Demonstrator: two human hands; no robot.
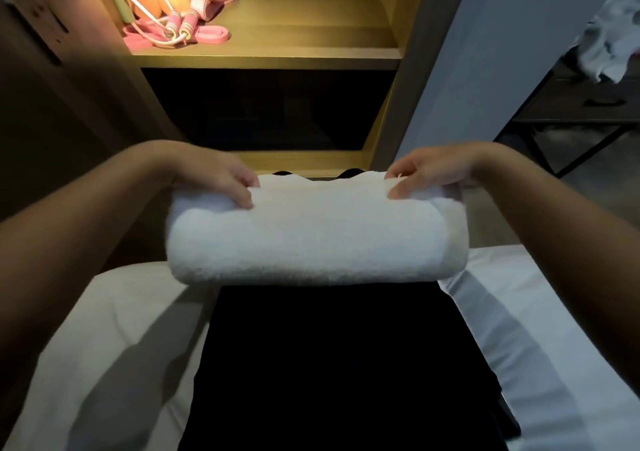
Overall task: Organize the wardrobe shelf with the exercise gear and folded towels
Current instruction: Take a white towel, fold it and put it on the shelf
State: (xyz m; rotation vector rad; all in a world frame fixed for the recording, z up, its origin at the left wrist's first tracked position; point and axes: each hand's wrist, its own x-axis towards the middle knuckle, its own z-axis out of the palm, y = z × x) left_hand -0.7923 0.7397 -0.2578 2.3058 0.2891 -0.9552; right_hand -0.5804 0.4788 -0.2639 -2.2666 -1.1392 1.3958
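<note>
Head view, entries listed left to right.

Exercise gear (166,18): pink-handled skipping rope, pink bands and pale rounded pieces, heaped at the left end of the lit wardrobe shelf (311,31). From mid-span to the right wall, that board shows bare wood.

Left hand (221,182): fingers curled over the far left corner of the folded towel, grasping it.

Folded towel (311,239): white, thick, folded into a long pad. It lies over the person's dark lap (346,364), with white bedding (97,329) on either side. Whether it rests there or is lifted clear cannot be told. Its long axis runs left to right, parallel to the shelf's front edge. The shelf lies ahead of and above it, so the carry is judged to be forward and up.

Right hand (429,173): pinches the far right corner, mirroring its partner. Neither hand is nearer the shelf; both sit level along the towel's far edge.

Lower compartment (270,111): dark, directly beneath the lit board, contents not discernible. The board's front lip stands between towel and landing place.

Side table (588,104): dark, far right, well apart, bearing a crumpled pale cloth (602,45); not in the path.

Obstruction, as a judgement: the gear heap would crowd the towel's left end unless it lands towards the right.
</note>
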